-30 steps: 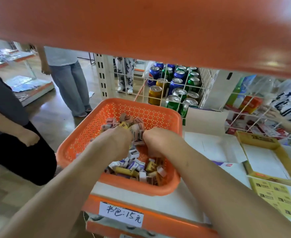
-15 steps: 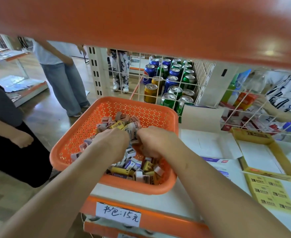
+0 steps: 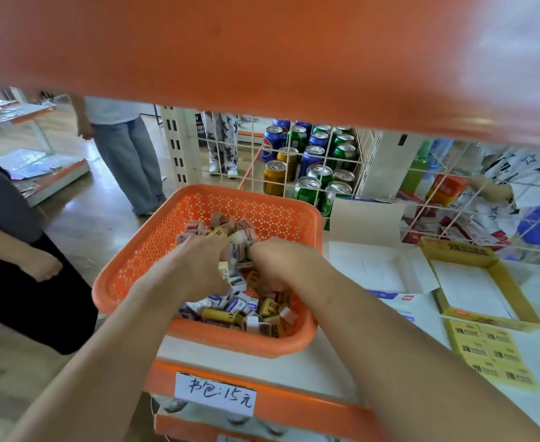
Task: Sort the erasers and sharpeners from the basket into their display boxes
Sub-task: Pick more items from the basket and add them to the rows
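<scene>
My left hand (image 3: 204, 266) and right hand (image 3: 281, 266) grip a bunch of erasers (image 3: 241, 250) in the basket (image 3: 262, 215); next I must lift them toward the yellow display box (image 3: 453, 250).

Drink cans (image 3: 310, 161), handwritten price label (image 3: 216, 393) — bystander (image 3: 128, 161)

Fingers of left hand (image 3: 198, 266) and right hand (image 3: 283, 263) are lying hidden among packets (image 3: 240, 309); blurred orange shelf (image 3: 262, 52) is masking the upper view.

The basket (image 3: 153, 250) sits on the shelf (image 3: 294, 368), with the left hand (image 3: 198, 266) and right hand (image 3: 281, 263) side by side in its heap of packets (image 3: 230, 311). A display box (image 3: 491, 322) lies to its right; cans (image 3: 310, 164) stand behind.
</scene>
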`<control>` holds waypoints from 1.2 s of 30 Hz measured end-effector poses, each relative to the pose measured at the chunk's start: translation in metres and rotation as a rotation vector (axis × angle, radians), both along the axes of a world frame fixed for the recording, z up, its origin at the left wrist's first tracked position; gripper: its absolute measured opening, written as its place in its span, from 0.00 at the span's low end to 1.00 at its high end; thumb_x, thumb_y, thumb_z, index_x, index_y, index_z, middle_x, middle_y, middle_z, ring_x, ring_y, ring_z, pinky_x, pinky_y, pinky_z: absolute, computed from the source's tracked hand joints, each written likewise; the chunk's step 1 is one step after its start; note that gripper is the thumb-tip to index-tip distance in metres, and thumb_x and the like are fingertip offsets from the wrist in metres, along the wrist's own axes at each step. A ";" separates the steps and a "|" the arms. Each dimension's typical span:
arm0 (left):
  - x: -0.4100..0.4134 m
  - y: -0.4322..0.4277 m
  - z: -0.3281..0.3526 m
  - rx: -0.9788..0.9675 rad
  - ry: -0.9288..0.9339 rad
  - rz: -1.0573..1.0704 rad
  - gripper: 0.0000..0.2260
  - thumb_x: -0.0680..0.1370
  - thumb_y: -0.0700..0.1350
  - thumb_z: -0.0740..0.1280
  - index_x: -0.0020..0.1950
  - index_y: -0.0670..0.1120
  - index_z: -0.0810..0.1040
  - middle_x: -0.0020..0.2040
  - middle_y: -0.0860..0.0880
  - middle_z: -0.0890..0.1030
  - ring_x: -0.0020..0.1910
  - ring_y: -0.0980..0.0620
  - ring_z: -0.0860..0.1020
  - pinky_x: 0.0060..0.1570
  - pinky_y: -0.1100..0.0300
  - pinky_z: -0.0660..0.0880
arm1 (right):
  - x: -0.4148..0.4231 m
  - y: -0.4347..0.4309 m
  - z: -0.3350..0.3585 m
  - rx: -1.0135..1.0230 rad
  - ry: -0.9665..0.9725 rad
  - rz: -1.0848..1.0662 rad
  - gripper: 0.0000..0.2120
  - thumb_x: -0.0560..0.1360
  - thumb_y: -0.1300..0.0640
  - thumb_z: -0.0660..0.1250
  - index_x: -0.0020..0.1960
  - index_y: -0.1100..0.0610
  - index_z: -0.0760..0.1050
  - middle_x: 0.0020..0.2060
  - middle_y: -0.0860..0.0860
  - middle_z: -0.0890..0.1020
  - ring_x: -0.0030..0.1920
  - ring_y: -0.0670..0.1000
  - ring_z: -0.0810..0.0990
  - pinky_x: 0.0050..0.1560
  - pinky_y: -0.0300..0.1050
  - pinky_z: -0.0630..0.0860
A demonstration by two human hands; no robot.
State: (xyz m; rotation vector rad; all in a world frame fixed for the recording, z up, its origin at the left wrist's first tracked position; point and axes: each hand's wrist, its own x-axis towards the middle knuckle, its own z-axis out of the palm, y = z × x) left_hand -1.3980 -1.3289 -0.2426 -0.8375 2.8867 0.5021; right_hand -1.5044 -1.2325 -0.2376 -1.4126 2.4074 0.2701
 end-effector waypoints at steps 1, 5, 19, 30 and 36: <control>0.000 -0.001 -0.002 0.028 0.011 0.008 0.16 0.70 0.46 0.76 0.44 0.56 0.69 0.45 0.54 0.73 0.43 0.53 0.74 0.35 0.61 0.67 | 0.001 0.000 0.001 -0.002 0.001 0.011 0.15 0.72 0.57 0.70 0.58 0.57 0.74 0.44 0.52 0.72 0.45 0.56 0.72 0.54 0.53 0.77; 0.003 -0.004 -0.004 0.108 0.084 0.034 0.13 0.70 0.45 0.76 0.43 0.55 0.73 0.47 0.53 0.75 0.44 0.52 0.76 0.36 0.61 0.71 | 0.001 0.001 0.000 -0.023 -0.003 0.015 0.10 0.72 0.57 0.71 0.51 0.56 0.73 0.38 0.51 0.70 0.42 0.54 0.71 0.50 0.49 0.76; 0.016 0.009 0.016 0.560 0.587 0.168 0.13 0.70 0.37 0.75 0.50 0.49 0.78 0.42 0.47 0.84 0.42 0.46 0.83 0.46 0.48 0.82 | -0.003 0.048 0.025 -0.707 -0.393 -0.117 0.14 0.75 0.59 0.67 0.60 0.50 0.76 0.46 0.46 0.79 0.42 0.44 0.77 0.37 0.36 0.73; -0.013 0.122 0.036 0.611 0.616 -0.144 0.09 0.70 0.48 0.76 0.47 0.55 0.79 0.40 0.53 0.85 0.40 0.51 0.83 0.43 0.43 0.81 | -0.024 0.183 0.021 -0.983 -0.772 -0.398 0.19 0.74 0.69 0.67 0.50 0.43 0.79 0.45 0.56 0.77 0.40 0.57 0.82 0.49 0.58 0.80; -0.044 0.184 0.017 0.715 0.532 -0.216 0.12 0.71 0.36 0.74 0.46 0.53 0.79 0.40 0.49 0.85 0.41 0.48 0.84 0.46 0.40 0.78 | -0.035 0.255 0.007 -1.039 -0.755 -0.555 0.15 0.64 0.69 0.77 0.43 0.66 0.72 0.34 0.50 0.80 0.32 0.49 0.77 0.35 0.50 0.74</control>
